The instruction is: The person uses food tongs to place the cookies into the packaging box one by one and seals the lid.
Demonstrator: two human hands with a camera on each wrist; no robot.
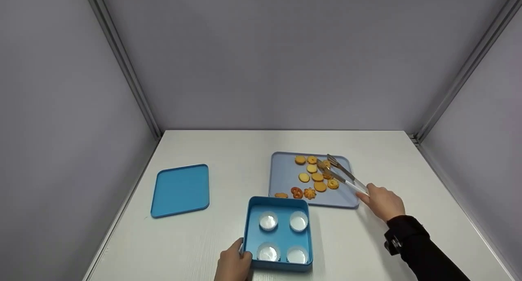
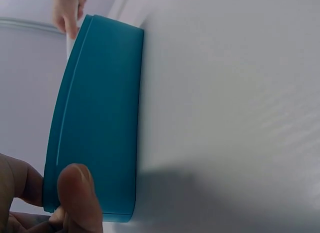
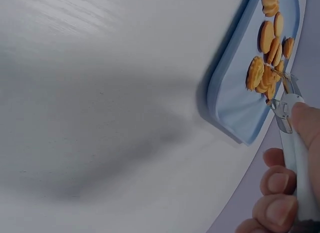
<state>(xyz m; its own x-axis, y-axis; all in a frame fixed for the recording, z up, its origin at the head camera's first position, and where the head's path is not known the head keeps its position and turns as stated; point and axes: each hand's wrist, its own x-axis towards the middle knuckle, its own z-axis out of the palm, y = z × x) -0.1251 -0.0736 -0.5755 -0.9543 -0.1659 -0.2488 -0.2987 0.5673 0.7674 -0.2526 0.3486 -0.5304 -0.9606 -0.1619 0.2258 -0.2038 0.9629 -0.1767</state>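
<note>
My right hand [image 1: 382,202] grips white-handled metal tongs [image 1: 354,185], whose spread tips are over cookies at the right of a pale blue tray [image 1: 281,175]. Whether the tips touch a cookie [image 1: 320,186] I cannot tell. In the right wrist view, fingers curl round the tongs' handle [image 3: 300,163]. My left hand [image 1: 233,262] holds the near left corner of a blue box [image 1: 287,233], thumb against its side wall [image 2: 102,108] in the left wrist view. Inside the box stand several white paper cups [image 1: 268,221], with no cookies visible in them.
A flat blue lid [image 1: 181,191] lies on the white table [image 1: 236,167] at the left. The box's far edge overlaps the tray's near left edge in the head view. Grey panels [image 1: 261,60] enclose the table at the back and both sides.
</note>
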